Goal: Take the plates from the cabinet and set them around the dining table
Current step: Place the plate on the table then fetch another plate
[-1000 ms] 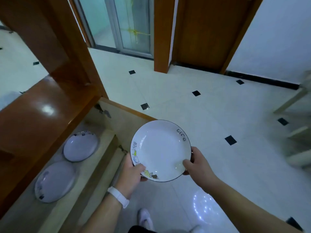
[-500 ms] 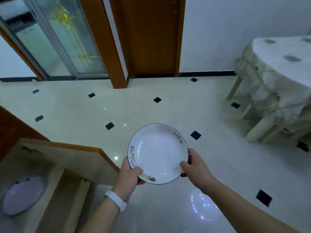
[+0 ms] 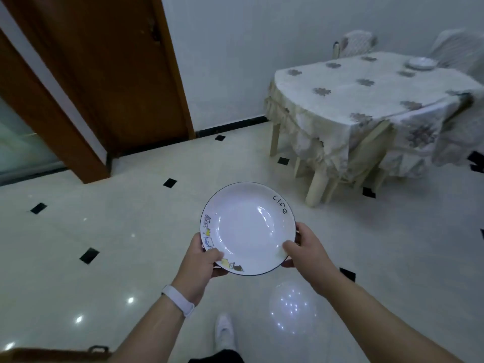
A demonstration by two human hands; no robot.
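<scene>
Two hands held one plate (image 3: 247, 229) out in front of the person, above the floor (image 3: 104, 231). The plate was white with a thin dark rim. Small cartoon pictures ran along its left edge, and the word "life" was written near its right edge. It sat nearly flat, tipped a little toward the person.

The left hand (image 3: 200, 260) was closed on the plate's near left edge. Its thumb lay on top of the rim, just beside the cartoon pictures, and its fingers curled under. A white band (image 3: 178, 301) went around that wrist.

The right hand (image 3: 305, 251) was closed on the plate's near right edge. Its thumb pressed on the inside of the rim and the other fingers went under the plate.

The table (image 3: 372, 100) stood well apart from the plate, up and to the right. A pale cloth with grey flower shapes covered it and hung down over its legs. A second plate (image 3: 420, 63) lay on the far side of the table, near the back edge. Two chairs (image 3: 356, 44) with pale covers stood behind the table, against the wall.

A brown door (image 3: 110, 74) was on the left. The floor was shiny and cream, with small black squares in it. Bright lights shone back from it below the hands. A white shoe (image 3: 224, 330) showed at the bottom, between the two arms. A bit of brown wood (image 3: 52, 355) showed in the bottom left corner.
</scene>
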